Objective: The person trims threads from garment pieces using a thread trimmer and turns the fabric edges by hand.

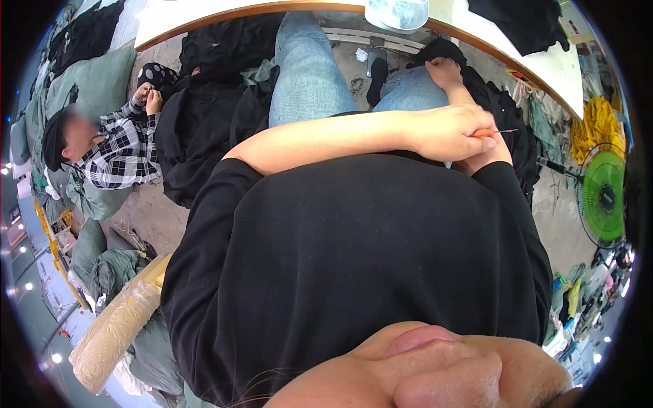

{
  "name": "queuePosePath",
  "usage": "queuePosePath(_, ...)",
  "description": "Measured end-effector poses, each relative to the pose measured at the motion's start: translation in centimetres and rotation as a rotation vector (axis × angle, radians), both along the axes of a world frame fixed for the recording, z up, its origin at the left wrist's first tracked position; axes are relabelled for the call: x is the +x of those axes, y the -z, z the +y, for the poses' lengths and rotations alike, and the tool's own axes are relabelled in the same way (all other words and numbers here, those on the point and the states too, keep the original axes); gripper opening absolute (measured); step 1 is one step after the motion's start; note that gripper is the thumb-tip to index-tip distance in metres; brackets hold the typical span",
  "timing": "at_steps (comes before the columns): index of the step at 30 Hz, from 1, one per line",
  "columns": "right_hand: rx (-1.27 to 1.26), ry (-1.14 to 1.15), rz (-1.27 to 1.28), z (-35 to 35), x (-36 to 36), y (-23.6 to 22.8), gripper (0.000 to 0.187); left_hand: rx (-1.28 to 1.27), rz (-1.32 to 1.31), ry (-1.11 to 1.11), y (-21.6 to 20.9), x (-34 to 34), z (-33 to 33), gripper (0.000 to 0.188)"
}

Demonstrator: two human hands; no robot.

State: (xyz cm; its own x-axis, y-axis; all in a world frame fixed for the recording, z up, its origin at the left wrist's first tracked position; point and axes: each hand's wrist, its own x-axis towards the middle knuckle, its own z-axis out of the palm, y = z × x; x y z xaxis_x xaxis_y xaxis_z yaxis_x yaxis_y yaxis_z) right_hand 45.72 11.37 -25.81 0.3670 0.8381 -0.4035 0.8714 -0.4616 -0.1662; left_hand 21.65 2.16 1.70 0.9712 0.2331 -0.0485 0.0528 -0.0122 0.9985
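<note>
My left forearm crosses in front of my black top. My left hand (452,130) is closed round a seam ripper (483,133) with an orange handle, its thin metal tip pointing right, over my right forearm. My right hand (443,72) lies on my right thigh near the knee, beside black cloth (439,49), fingers loosely laid down and holding nothing that shows. Both hands are over my lap, where the light blue jeans (309,81) show. Black garments (204,129) are heaped to the left of my legs.
Ahead stands a white table (462,22) with a brown edge, bearing a pale round object (396,13) and black cloth (520,24). A green fan (602,197) is at right. At left, another person (122,149) sits among green sacks; a wrapped roll (115,326) lies nearer.
</note>
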Motion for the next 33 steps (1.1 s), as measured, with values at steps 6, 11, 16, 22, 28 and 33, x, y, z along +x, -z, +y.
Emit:
queuePosePath(6,0.082,0.008,-0.021,-0.7,-0.2,0.4,0.045,0.105,-0.099,0.069,-0.5,-0.2,0.3,0.031)
queuePosePath(11,0.186,-0.01,-0.06,-0.6,-0.4,0.6,0.041,-0.317,-0.137,0.118,1.4,-0.2,-0.3,0.027)
queuePosePath(16,0.165,-0.005,-0.065,-0.5,-1.0,-0.1,0.041,0.442,-0.298,-0.262,4.1,0.7,0.1,0.021)
queuePosePath(22,0.186,0.034,-0.04,-1.2,-0.5,-0.3,0.041,-0.156,-0.266,0.156,1.3,0.0,-0.3,0.023)
queuePosePath(28,0.143,0.005,-0.053,-0.2,-1.0,-0.2,0.042,0.507,-0.322,-0.284,4.7,0.8,0.2,0.025)
queuePosePath(33,0.169,0.024,-0.05,-0.9,-1.1,-0.6,0.043,-0.252,-0.229,0.131,0.7,-0.9,0.3,0.025)
